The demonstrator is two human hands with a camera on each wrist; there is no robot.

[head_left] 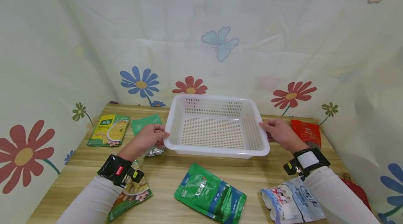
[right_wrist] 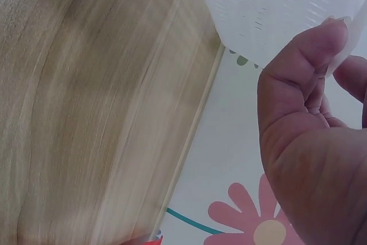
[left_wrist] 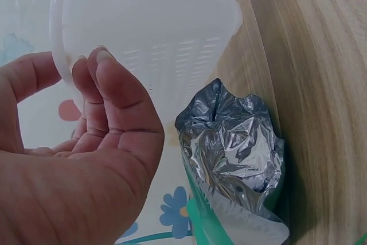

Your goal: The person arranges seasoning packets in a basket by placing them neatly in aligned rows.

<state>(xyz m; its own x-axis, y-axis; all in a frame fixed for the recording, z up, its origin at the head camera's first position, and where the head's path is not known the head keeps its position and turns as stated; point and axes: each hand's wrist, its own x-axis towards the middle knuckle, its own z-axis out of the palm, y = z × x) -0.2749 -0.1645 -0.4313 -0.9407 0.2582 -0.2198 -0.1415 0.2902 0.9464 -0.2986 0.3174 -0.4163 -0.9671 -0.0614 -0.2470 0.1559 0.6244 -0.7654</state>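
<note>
Near the back edge of the worktop (head_left: 165,176), about midway between its left and right edges, sits the white basket (head_left: 215,108), the left hand (head_left: 148,139) and right hand (head_left: 279,133) each with a pinching grip on one end of its rim. Good handling calls for even lift, a level rim and clearance from the green pouch (head_left: 145,122) beside the left hand.
</note>
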